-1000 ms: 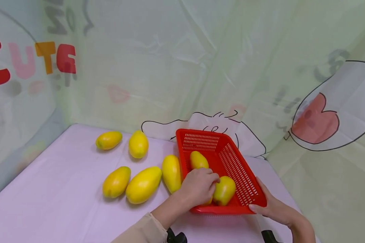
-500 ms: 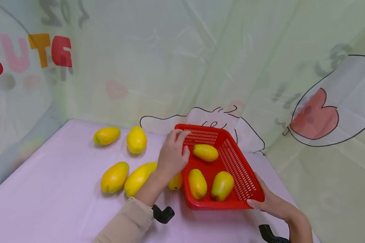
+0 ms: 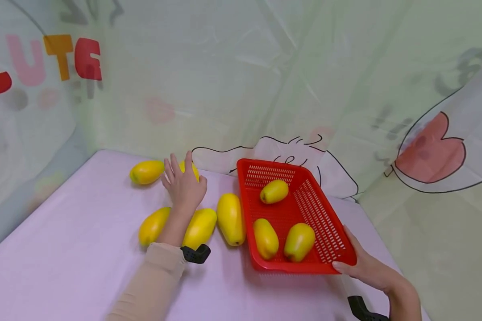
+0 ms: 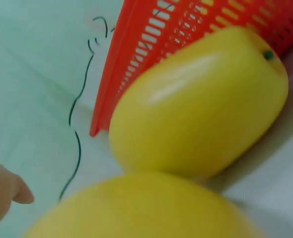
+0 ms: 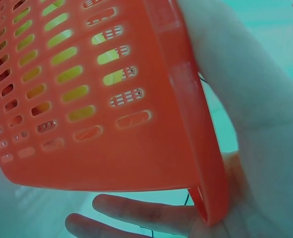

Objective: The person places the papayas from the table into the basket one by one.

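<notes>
My left hand (image 3: 186,187) has its fingers spread and holds nothing; it is over the table, partly covering a yellow mango (image 3: 192,170) at the back. In the left wrist view its fingertip shows at the left edge, with a large mango (image 4: 201,104) beside the basket wall. My right hand (image 3: 369,266) grips the near right corner of a red plastic basket (image 3: 329,214), thumb on the rim and fingers along the outside. Inside the basket lie three mangoes: one at the back (image 3: 274,191), one near the left wall (image 3: 266,238) and one at the front (image 3: 300,242).
Left of the basket, another mango (image 3: 230,219) lies close to its wall. Farther left are a mango (image 3: 200,228) behind my forearm, a mango (image 3: 152,226) and a mango (image 3: 147,172) at the back. A printed curtain (image 3: 225,89) rises behind the table (image 3: 64,232).
My left hand has left the basket and moved left, over the back mangoes. The mango it was touching now lies loose at the back of the basket. My right hand keeps its grip.
</notes>
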A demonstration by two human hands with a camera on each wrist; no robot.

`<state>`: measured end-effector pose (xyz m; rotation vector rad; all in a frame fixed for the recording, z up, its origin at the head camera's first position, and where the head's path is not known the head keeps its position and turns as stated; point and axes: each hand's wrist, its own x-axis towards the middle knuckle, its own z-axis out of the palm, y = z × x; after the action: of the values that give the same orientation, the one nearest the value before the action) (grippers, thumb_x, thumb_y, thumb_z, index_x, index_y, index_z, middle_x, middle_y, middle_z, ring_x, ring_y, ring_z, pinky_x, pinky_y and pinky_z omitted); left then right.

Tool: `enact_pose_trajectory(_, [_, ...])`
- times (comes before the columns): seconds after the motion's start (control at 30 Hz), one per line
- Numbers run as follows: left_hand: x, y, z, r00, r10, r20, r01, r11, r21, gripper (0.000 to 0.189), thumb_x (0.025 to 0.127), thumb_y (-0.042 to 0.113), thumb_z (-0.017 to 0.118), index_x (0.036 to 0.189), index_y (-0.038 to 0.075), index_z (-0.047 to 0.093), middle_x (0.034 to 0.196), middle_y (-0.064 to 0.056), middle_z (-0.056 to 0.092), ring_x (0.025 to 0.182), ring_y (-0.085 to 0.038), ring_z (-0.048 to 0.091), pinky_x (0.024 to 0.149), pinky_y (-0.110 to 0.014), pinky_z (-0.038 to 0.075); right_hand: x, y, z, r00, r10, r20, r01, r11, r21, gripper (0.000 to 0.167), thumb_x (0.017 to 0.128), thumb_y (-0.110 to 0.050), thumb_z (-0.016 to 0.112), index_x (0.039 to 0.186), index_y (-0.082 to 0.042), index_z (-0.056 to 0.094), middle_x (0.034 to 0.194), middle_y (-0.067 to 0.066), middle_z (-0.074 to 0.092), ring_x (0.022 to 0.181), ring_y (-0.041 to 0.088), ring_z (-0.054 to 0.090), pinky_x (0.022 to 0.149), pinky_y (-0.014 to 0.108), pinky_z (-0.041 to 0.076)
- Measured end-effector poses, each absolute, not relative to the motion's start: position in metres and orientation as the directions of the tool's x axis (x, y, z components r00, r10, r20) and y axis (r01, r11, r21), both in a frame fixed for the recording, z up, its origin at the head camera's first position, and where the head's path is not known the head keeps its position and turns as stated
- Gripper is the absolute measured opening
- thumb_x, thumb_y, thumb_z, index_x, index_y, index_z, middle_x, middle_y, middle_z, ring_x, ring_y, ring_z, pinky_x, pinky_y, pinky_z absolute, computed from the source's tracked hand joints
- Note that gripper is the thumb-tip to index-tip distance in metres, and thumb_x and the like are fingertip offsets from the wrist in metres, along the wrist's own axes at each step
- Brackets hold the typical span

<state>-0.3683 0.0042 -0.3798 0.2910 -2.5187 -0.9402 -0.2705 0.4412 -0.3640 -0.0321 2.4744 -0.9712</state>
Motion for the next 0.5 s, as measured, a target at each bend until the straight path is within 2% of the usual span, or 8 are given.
enact_pose_trajectory(0.23, [-0.372, -0.010, -0.395, -0.953, -0.288, 0.098, -0.165, 0.761, 0.628, 0.080, 0.091, 0.039, 0.056, 0.154, 0.028, 0.007, 0.157, -0.017, -0.019, 0.144, -0.042, -0.013, 0.107, -0.072, 0.003, -0.268, 0.442, -0.366, -0.887, -0.195, -0.420, 0.149, 0.738, -0.658, 0.107, 0.089, -0.036, 0.061, 0.147, -0.020, -0.028, 0.153, 0.027, -0.002, 0.127, 0.043, 0.028, 0.087, 0.043, 0.054])
enact_pose_trajectory(0.5, [-0.377, -0.013, -0.406, -0.978, -0.203, -0.049, -0.189, 0.764, 0.617, 0.079, 0.092, 0.041, 0.053, 0.154, 0.026, 0.005, 0.157, -0.021, -0.016, 0.143, -0.045, -0.014, 0.106, -0.074, -0.001, -0.270, 0.439, -0.363, -0.891, -0.203, -0.407, 0.136, 0.735, -0.665, 0.107, 0.088, -0.035, 0.061, 0.147, -0.020, -0.027, 0.153, 0.026, -0.003, 0.127, 0.045, 0.026, 0.086, 0.044, 0.054])
